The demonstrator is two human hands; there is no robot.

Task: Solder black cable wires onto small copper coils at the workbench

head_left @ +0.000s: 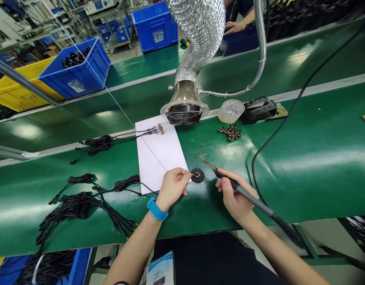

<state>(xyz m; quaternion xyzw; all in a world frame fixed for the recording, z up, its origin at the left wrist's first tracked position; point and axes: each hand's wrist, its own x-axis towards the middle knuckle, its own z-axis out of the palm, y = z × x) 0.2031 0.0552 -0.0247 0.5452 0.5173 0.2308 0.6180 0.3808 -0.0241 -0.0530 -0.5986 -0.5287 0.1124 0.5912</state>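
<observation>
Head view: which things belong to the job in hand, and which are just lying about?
Likely part of it:
grey-and-black soldering iron, in right hand
small gold-coloured ring part, at left hand
flat round black disc beneath it
coiled black cables

Apparently just about:
blue plastic bin holding black parts
yellow plastic bin

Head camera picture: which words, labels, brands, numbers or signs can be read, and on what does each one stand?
No text is readable.
Upper-left blue bin: white label, too small and blurred.
Large blue bin at the back: pale label, too small and blurred.
Badge card at the bottom edge: its print is too blurred.
</observation>
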